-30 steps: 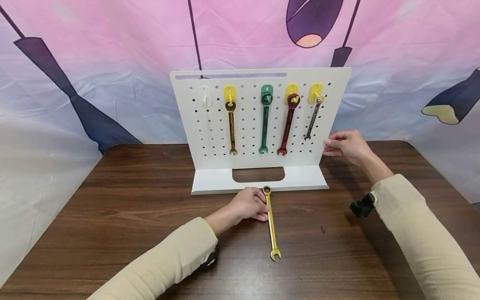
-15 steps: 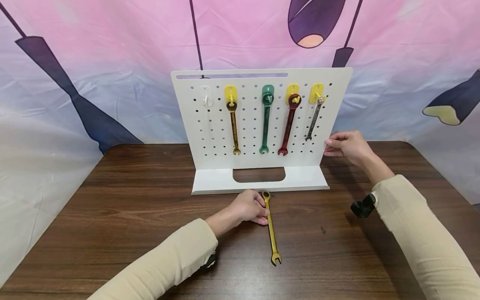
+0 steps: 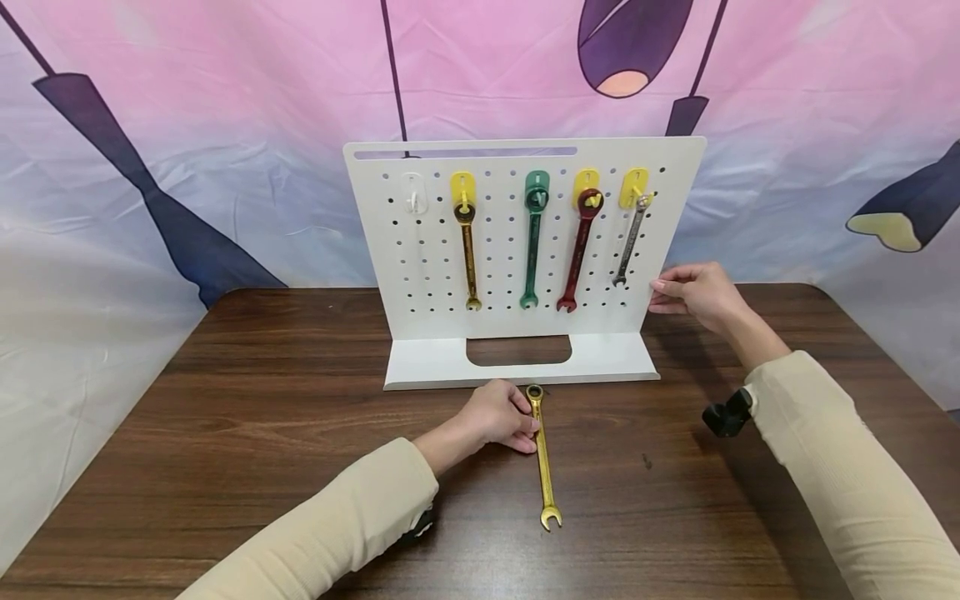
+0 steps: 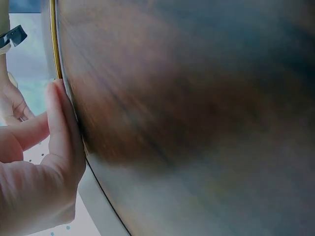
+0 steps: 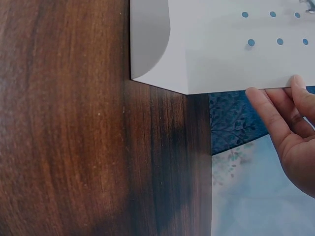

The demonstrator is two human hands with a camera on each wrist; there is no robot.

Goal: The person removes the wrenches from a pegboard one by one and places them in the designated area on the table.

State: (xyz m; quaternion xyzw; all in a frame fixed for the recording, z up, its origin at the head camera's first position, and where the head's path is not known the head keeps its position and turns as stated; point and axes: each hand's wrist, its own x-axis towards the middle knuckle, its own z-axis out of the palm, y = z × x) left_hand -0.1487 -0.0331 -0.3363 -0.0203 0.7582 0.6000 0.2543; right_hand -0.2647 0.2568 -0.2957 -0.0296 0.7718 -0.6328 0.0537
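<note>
My left hand pinches a gold ratcheting combination wrench near its ring end. The wrench points its open jaw toward me, low over the table in front of the pegboard; I cannot tell whether it touches the wood. In the left wrist view, part of its shaft shows beyond the fingertips. My right hand holds the right edge of the white pegboard, thumb at the front. From hooks on the board hang a darker gold wrench, a green one, a red one and a small silver one.
At the board's upper left, a white hook carries nothing. The board's base stands on a dark wooden table, with a cutout in its middle. A patterned cloth hangs behind the table.
The wrench in my left hand has come slightly down and toward me, then stayed nearly still. The right hand keeps its place on the board's edge.
</note>
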